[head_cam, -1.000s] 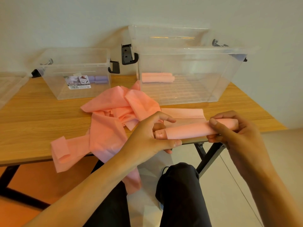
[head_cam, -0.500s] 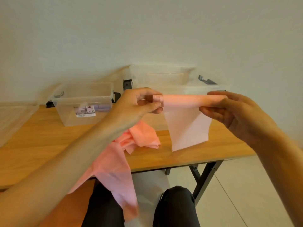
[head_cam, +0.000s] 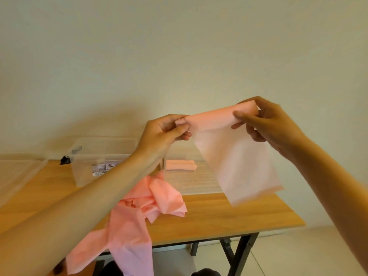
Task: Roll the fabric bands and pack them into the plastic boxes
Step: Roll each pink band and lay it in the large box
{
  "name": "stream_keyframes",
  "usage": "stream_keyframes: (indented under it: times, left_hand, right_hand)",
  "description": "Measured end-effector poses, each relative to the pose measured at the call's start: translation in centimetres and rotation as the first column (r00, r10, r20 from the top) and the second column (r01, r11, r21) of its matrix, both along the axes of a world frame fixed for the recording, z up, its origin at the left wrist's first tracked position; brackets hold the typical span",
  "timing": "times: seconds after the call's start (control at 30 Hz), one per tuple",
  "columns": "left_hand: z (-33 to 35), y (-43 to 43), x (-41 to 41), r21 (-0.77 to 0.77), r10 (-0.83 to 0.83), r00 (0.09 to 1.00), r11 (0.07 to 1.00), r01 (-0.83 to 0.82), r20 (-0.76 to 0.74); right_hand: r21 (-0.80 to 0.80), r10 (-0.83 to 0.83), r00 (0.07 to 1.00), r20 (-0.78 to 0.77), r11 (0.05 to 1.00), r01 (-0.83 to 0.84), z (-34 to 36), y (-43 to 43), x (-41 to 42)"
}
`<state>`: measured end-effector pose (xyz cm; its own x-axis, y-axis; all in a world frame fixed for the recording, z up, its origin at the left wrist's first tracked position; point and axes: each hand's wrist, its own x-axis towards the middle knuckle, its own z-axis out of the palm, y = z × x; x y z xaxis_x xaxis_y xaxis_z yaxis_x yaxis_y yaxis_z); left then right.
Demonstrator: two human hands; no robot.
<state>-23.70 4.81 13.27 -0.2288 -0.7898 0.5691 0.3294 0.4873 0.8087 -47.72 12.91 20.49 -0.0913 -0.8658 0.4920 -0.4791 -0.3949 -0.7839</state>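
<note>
I've lifted the pink band [head_cam: 239, 162] off the table [head_cam: 239, 214].
Left hand [head_cam: 167, 130] and right hand [head_cam: 264, 120] pinch its roll ends; tail hangs loose, rolling unfinished.

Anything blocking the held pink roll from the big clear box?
Nothing visible. The left hand and right hand hold the roll up in front of the box; the loose pile lies lower, on the table.

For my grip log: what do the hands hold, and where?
The pink band: left hand pinches the roll's left end, right hand its right end.
</note>
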Motion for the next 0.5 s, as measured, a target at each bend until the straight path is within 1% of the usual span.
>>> stream_keyframes:
  times: [0.03, 0.1, 0.17, 0.2, 0.23, 0.27, 0.3, 0.37, 0.43, 0.5]
  left_hand:
    - [0.1, -0.1, 0.0, 0.031, 0.013, 0.999, 0.999, -0.011, -0.047]
    - [0.1, -0.3, 0.3, 0.086, 0.036, 0.991, 0.996, -0.025, -0.129]
    - [0.0, -0.5, 0.6, 0.111, 0.042, 0.985, 0.994, -0.024, -0.165]
    - [-0.1, -0.6, 0.9, 0.118, 0.039, 0.984, 0.993, -0.018, -0.173]
    - [-0.2, -0.7, 1.2, 0.126, 0.032, 0.983, 0.992, -0.009, -0.181]
    - [-0.3, -0.8, 1.5, 0.133, 0.024, 0.982, 0.991, 0.001, -0.187]
    - [-0.4, -1.0, 1.8, 0.138, 0.02, 0.982, 0.99, 0.006, -0.187]
    - [-0.5, -1.2, 2.0, 0.139, 0.009, 0.983, 0.99, 0.017, -0.183]
    - [-0.5, -1.4, 2.2, 0.14, -0.013, 0.982, 0.989, 0.04, -0.189]
    - [-0.5, -1.6, 2.5, 0.135, -0.035, 0.983, 0.989, 0.06, -0.181]
  right_hand:
    - [0.01, -0.013, 0.999, -0.041, 1.0, 0.014, 0.1, 0.0, 0.3]
    - [0.013, -0.075, 0.979, -0.191, 0.997, 0.079, 0.2, 0.0, 0.7]
    - [-0.049, -0.219, 0.911, -0.349, 0.975, 0.215, 0.2, -0.2, 0.8]
    - [-0.107, -0.296, 0.876, -0.381, 0.955, 0.276, 0.1, -0.5, 0.8]
    - [-0.165, -0.355, 0.853, -0.382, 0.935, 0.315, 0.0, -0.6, 0.8]
    - [-0.198, -0.365, 0.858, -0.362, 0.929, 0.312, 0.0, -0.6, 0.8]
    - [-0.191, -0.316, 0.893, -0.32, 0.945, 0.266, -0.1, -0.8, 0.7]
    - [-0.111, -0.117, 0.968, -0.221, 0.989, 0.094, -0.3, -1.4, 0.7]
    - [-0.059, 0.028, 0.983, -0.181, 0.997, -0.04, -0.5, -1.8, 0.7]
    - [-0.052, 0.113, 0.983, -0.143, 0.991, -0.122, -0.6, -2.2, 1.0]
